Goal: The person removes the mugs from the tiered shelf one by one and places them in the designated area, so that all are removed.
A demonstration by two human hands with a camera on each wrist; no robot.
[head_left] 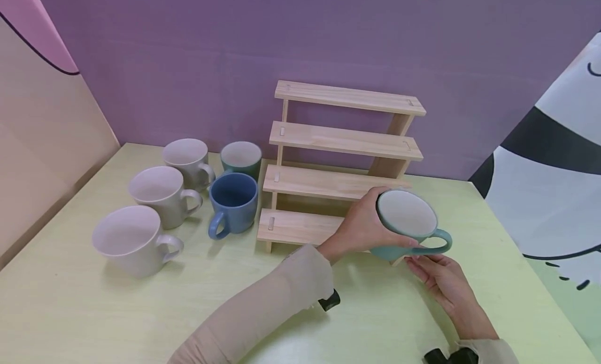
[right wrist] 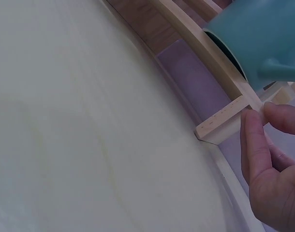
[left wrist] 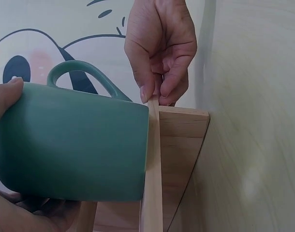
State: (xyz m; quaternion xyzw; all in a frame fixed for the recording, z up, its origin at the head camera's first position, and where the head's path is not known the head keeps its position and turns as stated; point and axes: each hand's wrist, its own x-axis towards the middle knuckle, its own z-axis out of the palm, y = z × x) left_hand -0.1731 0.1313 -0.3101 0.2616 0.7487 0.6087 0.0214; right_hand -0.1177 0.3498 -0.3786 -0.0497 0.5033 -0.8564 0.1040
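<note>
My left hand (head_left: pixel 363 226) grips a teal mug (head_left: pixel 407 214) by its side, fingers and thumb around the body. The mug is upright with its white inside showing, and its handle points right. Its base is right at the right end of the lowest board (head_left: pixel 300 228) of a stepped wooden rack, as the left wrist view shows the mug's foot (left wrist: pixel 143 145) against the board. With thumb and fingertips, my right hand (head_left: pixel 441 283) pinches the right end of that board, just below the mug handle (head_left: pixel 439 241). Mug and left hand hide part of the lower boards in the head view.
Left of the rack stand a blue mug (head_left: pixel 233 205), a dark green mug (head_left: pixel 240 158) behind it, and three whitish mugs, the nearest (head_left: pixel 133 249) at front left. The rack's upper boards (head_left: pixel 347 98) step up toward the purple backdrop (head_left: pixel 235 51) behind the table (head_left: pixel 94 312).
</note>
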